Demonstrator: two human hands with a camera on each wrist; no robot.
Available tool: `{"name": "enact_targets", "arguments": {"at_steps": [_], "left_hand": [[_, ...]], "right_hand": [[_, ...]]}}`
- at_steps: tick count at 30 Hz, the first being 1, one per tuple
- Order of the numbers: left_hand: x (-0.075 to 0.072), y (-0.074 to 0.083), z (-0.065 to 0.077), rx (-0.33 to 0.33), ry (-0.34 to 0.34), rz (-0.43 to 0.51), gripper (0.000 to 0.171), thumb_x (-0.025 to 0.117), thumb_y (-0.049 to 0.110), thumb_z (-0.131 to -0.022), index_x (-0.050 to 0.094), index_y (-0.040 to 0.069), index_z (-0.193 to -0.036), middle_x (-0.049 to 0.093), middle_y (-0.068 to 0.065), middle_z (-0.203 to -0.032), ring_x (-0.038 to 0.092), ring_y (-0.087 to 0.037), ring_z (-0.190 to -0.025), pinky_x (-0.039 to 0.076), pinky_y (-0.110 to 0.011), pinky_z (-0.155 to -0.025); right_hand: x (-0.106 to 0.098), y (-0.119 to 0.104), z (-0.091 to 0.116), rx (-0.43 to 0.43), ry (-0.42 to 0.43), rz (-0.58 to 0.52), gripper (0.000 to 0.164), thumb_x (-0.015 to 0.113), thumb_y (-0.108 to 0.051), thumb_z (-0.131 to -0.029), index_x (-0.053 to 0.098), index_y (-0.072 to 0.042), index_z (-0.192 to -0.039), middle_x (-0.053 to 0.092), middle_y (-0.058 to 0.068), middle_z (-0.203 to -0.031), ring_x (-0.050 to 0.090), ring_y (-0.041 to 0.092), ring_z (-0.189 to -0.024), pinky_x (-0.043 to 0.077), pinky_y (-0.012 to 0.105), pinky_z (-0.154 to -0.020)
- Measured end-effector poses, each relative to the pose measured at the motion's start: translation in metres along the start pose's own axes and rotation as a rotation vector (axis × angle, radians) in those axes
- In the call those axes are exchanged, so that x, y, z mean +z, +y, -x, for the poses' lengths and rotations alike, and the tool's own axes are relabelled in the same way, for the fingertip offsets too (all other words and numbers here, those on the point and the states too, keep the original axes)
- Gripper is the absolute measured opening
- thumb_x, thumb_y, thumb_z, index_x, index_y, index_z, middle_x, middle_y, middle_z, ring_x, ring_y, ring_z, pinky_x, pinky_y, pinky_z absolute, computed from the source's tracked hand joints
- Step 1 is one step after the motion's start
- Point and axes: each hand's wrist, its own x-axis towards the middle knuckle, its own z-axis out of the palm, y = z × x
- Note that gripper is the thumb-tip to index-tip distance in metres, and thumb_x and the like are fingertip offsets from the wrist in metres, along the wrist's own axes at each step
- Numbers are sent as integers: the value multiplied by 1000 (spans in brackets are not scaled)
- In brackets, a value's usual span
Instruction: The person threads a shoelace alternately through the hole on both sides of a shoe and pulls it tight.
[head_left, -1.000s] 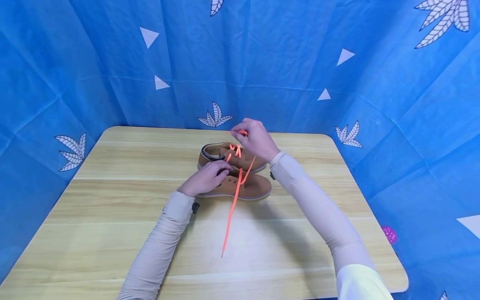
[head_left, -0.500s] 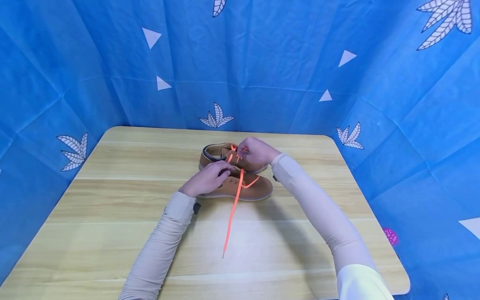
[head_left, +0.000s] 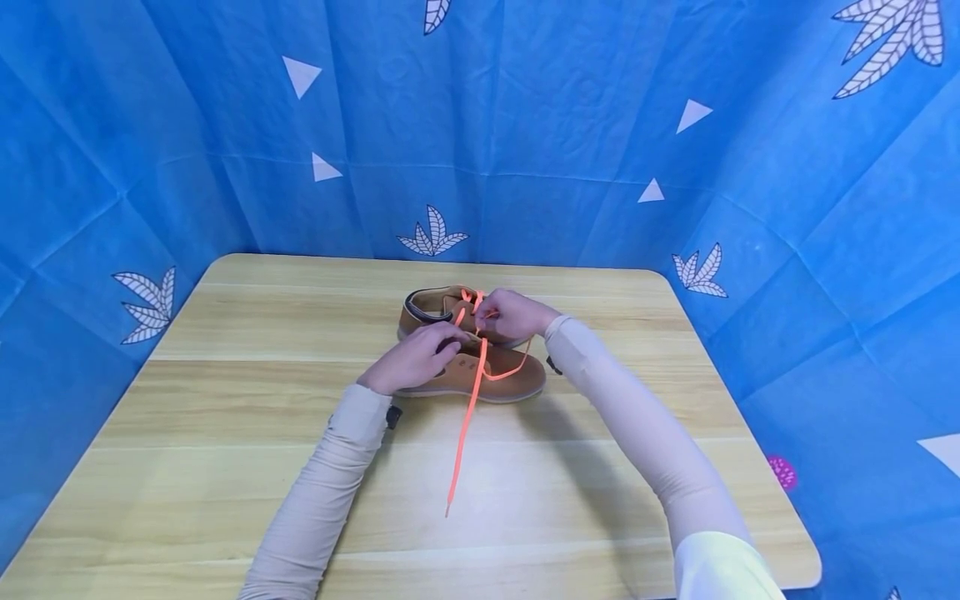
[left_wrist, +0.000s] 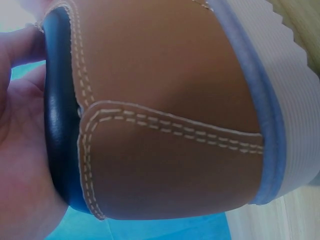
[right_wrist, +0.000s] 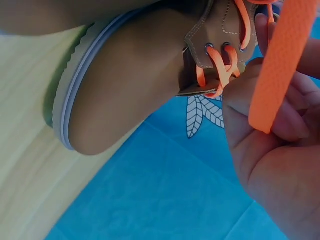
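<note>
Two brown shoes with pale soles stand side by side, toes to the right: the near shoe [head_left: 521, 379] and the far shoe [head_left: 411, 323]. My left hand [head_left: 412, 360] grips the near shoe at its opening; the left wrist view shows the hand along the dark padded collar [left_wrist: 57, 115]. Over the far shoe, my right hand [head_left: 517, 313] pinches an orange shoelace [right_wrist: 280, 75]. One long strand [head_left: 465, 425] hangs across the near shoe onto the table. Crossed orange laces [right_wrist: 220, 67] pass through the far shoe's eyelets. The pinched lace's tip is hard to see.
The shoes stand toward the back of a light wooden table [head_left: 225, 467] with rounded corners. Blue curtain [head_left: 570, 100] with white leaves and triangles surrounds it behind and at both sides.
My right hand has come down from above the far shoe to its lacing, still holding the lace. A loop of lace now hangs over the near shoe's toe. The left hand stays put.
</note>
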Motion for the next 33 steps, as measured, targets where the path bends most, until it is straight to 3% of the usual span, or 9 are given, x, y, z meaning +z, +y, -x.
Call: {"name": "enact_targets", "arguments": {"at_steps": [8, 13, 16, 20, 28, 33], "left_hand": [[0, 0, 0, -11, 0, 15, 31, 51, 19, -109, 64, 8, -134, 68, -7, -125, 64, -22, -107, 56, -42, -95], [1, 1, 0, -6, 0, 18, 31, 51, 18, -109, 64, 8, -134, 68, -7, -124, 63, -20, -101, 56, -39, -90], [1, 2, 0, 2, 2, 13, 30, 51, 18, -108, 64, 7, -133, 68, -7, -124, 63, -21, -104, 56, -40, -92], [1, 3, 0, 19, 10, 2, 29, 53, 17, -108, 65, 6, -131, 68, -8, -125, 63, -24, -114, 55, -44, -100], [1, 3, 2, 39, 14, -22, 26, 55, 16, -106, 70, 5, -125, 65, -12, -133, 60, -30, -127, 49, -49, -111], [1, 3, 0, 33, 9, -29, 26, 55, 16, -106, 70, 4, -124, 64, -13, -135, 60, -30, -128, 50, -48, -110]], "right_hand": [[2, 3, -1, 42, -35, -85, 17, 59, -1, -101, 73, -5, -93, 65, 5, -86, 56, 16, -79, 47, 28, -80], [5, 3, -1, 75, -90, -105, 20, 57, -3, -101, 74, -7, -92, 61, 1, -79, 52, 12, -69, 45, 24, -71], [4, 3, 0, 81, -120, -107, 22, 55, -4, -102, 75, -7, -93, 60, 0, -75, 49, 10, -63, 43, 23, -65], [0, 1, 2, 63, -129, -114, 26, 52, 0, -100, 77, -5, -99, 66, 4, -81, 50, 11, -63, 45, 24, -66], [0, -3, 3, 85, -137, -119, 33, 53, 16, -86, 71, -2, -105, 71, 8, -97, 63, 15, -86, 53, 27, -82], [2, -6, 3, 77, -117, -72, 22, 55, 10, -93, 71, -4, -97, 69, 7, -95, 61, 16, -85, 52, 27, -80]]}}
